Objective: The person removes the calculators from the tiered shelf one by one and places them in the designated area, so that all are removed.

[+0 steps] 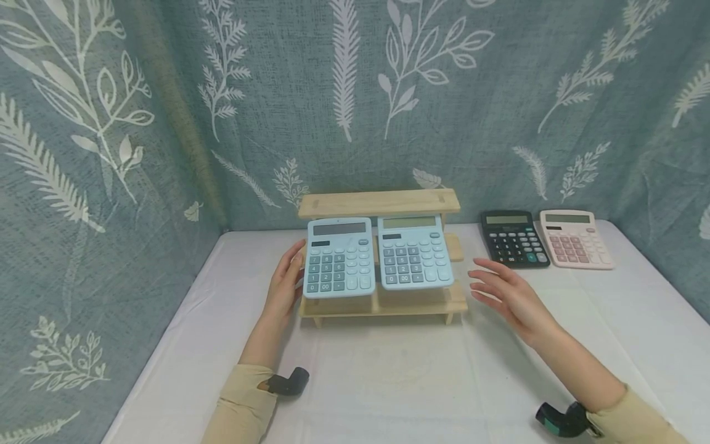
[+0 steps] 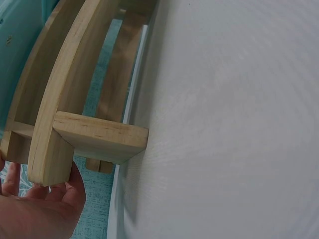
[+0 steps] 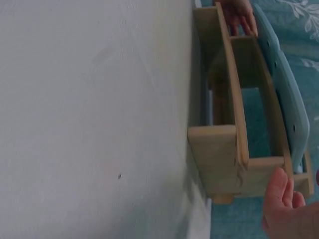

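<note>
A stepped wooden rack (image 1: 379,202) stands on the table with two light blue calculators leaning side by side on it, keys facing forward. The left calculator (image 1: 339,259) sits slightly lower than the right calculator (image 1: 415,253). My left hand (image 1: 283,285) is at the rack's left end, beside the left calculator; in the left wrist view its fingertips lie right at the ends of the wooden slats (image 2: 52,99). Off the rack's right end, my right hand (image 1: 513,299) hovers with fingers spread and nothing in them. The right wrist view shows the calculators' backs (image 3: 288,94) edge-on.
Right of the rack, a black calculator (image 1: 514,240) and a pink-and-white calculator (image 1: 577,239) lie next to each other near the table's back edge. A white cloth covers the table (image 1: 399,376). Behind it hangs a teal leaf-patterned curtain (image 1: 288,80).
</note>
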Demonstrator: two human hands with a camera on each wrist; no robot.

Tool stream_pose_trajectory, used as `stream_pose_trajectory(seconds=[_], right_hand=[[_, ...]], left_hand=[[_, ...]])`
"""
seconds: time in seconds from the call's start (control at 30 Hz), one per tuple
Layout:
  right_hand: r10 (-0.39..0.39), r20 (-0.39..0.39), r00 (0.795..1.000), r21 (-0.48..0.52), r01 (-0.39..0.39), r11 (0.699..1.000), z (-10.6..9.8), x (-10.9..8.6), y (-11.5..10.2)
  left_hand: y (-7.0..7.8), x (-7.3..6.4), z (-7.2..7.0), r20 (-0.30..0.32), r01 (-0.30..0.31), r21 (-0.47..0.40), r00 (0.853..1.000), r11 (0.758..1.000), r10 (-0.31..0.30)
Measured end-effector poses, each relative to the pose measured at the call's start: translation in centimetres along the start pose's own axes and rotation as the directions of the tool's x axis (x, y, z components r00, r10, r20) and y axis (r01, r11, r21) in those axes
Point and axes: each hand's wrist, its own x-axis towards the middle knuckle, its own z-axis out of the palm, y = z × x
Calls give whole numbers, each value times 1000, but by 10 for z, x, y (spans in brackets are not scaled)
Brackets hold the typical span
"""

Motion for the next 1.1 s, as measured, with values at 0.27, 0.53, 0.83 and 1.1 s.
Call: stream_pose_trajectory(seconds=[0.27,0.53,0.83,1.1], right_hand=[[-12,38,999,-21,13,1000,23,7,3],[-12,43,999,-19,13,1000,38,12,5],[-35,69,997,25,33,999,49,18,8],[-42,59,997,71,38,997,59,25,9]], left_hand=[[-3,2,-1,-10,-2,9,1000,1000,2],[-5,3,-1,-16,-9,3,1000,1000,9],[-5,3,-2,-13,-12,-5,1000,1000,11],[-5,3,-2,-16,-3,-17,1000,1000,3]])
